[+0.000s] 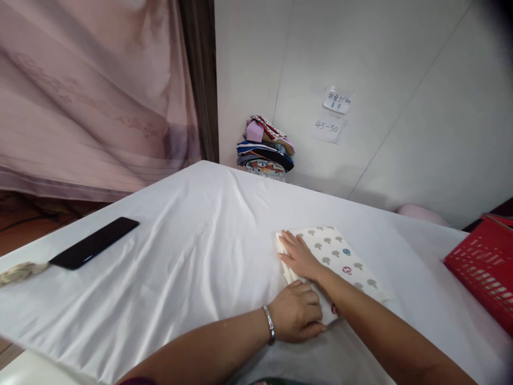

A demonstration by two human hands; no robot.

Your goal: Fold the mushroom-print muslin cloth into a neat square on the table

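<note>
A folded white cloth printed with grey, blue and red mushrooms lies on the white-covered table. Flat on its far left part rests my right hand, fingers stretched out and a little apart. Nearer to me, my left hand, with a silver bracelet at the wrist, is curled over the cloth's near left corner. Its fingers are closed on the edge there, and the fingertips are partly hidden. My right forearm crosses over the cloth and covers part of it.
A black phone lies at the table's left, beside a beige cord or strap. Folded clothes are stacked beyond the far edge against the wall. At the right stands a red plastic basket. Pink curtain fabric hangs at the left.
</note>
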